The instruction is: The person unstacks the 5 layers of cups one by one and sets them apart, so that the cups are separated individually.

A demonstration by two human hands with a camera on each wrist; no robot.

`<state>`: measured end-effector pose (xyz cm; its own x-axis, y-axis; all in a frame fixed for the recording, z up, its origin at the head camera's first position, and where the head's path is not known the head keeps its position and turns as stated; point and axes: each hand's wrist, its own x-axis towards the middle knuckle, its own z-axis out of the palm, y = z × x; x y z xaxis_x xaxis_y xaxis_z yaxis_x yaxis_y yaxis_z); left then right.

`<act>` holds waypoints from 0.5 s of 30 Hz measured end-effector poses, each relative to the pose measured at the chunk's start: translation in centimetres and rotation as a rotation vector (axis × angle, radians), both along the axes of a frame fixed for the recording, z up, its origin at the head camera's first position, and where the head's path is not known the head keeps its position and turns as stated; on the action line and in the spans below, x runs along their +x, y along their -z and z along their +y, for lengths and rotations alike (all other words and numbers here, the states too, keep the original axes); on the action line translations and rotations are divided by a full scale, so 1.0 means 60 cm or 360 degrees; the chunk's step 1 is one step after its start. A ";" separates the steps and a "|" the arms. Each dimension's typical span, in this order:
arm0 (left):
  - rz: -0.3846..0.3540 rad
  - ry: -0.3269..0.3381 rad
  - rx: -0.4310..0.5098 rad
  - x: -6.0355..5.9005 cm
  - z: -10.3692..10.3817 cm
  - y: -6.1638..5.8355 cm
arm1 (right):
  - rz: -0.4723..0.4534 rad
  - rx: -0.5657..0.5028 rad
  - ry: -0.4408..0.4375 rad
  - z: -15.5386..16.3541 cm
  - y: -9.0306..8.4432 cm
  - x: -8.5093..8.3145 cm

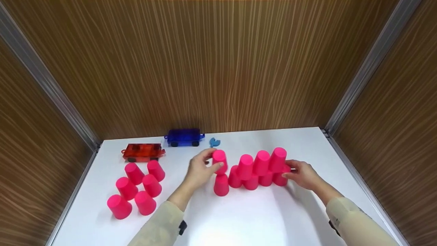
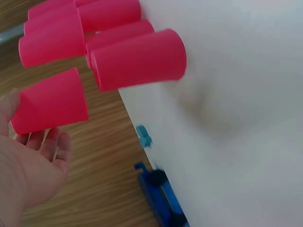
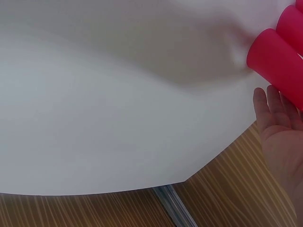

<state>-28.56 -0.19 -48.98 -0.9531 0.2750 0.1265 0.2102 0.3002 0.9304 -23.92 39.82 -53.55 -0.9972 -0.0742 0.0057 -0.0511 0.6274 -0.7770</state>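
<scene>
In the head view, my left hand (image 1: 199, 171) grips an upside-down pink cup (image 1: 220, 161) between thumb and fingers. The gripped cup is above the leftmost cup (image 1: 221, 186) of a row of upturned pink cups. Three more cups, one of them the middle cup (image 1: 262, 163), form an upper level farther right on that row. At the right end, my right hand (image 1: 305, 175) touches the last lower cup (image 1: 280, 179). Its fingers (image 3: 272, 105) lie fairly straight against the cup's side in the right wrist view.
Several upturned pink cups (image 1: 126, 188) stand in a group at the left. Behind them sit a clear red wheeled toy car base (image 1: 142, 152) and a blue one (image 1: 184, 137). A small blue piece (image 1: 214, 142) lies near the back edge. Wood-patterned walls (image 1: 218, 68) enclose the white table (image 1: 239, 218).
</scene>
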 end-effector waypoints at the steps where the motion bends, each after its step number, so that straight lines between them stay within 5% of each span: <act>1: 0.0013 -0.0030 0.0016 -0.002 -0.009 0.001 | -0.0002 -0.0003 0.0002 0.000 0.000 0.000; 10: -0.0112 -0.0356 0.0053 -0.030 -0.105 0.023 | -0.0024 0.0015 0.0019 0.002 0.000 -0.001; 15: -0.0190 -0.0374 -0.0011 -0.047 -0.154 0.034 | -0.0036 0.0025 0.0036 0.000 0.001 -0.003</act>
